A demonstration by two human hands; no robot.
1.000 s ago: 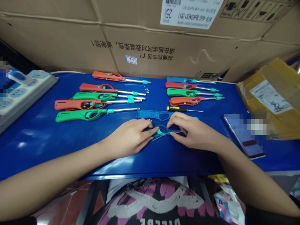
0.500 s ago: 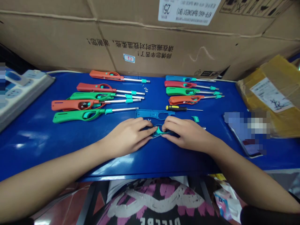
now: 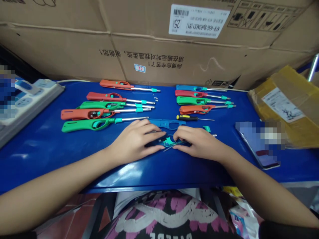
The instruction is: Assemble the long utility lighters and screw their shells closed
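In the head view, a partly opened blue lighter (image 3: 169,141) with a turquoise trigger lies low over the table between my hands. My left hand (image 3: 138,141) curls round its left end, thumb below and fingers above. Its right end sits in the grip of my right hand (image 3: 196,141), thumb and fingers closed. A thin metal piece sticks out below the lighter; my fingers hide much of the rest. Just beyond lies a loose blue casing half (image 3: 163,123), and behind it a yellow-and-black screwdriver (image 3: 186,118). A turquoise piece (image 3: 206,128) rests near my right hand.
Several orange and green lighters (image 3: 87,125) lie at left. Several more, one of them red (image 3: 191,94), lie at right. A large cardboard box (image 3: 144,43) stands behind. A power strip (image 3: 32,98), a phone (image 3: 259,146) and a yellow-taped parcel (image 3: 286,106) flank the blue table (image 3: 62,162).
My left thumb and index finger have spread apart at the lighter, baring more of the turquoise trigger. My right hand stays on its end. The view has shifted slightly.
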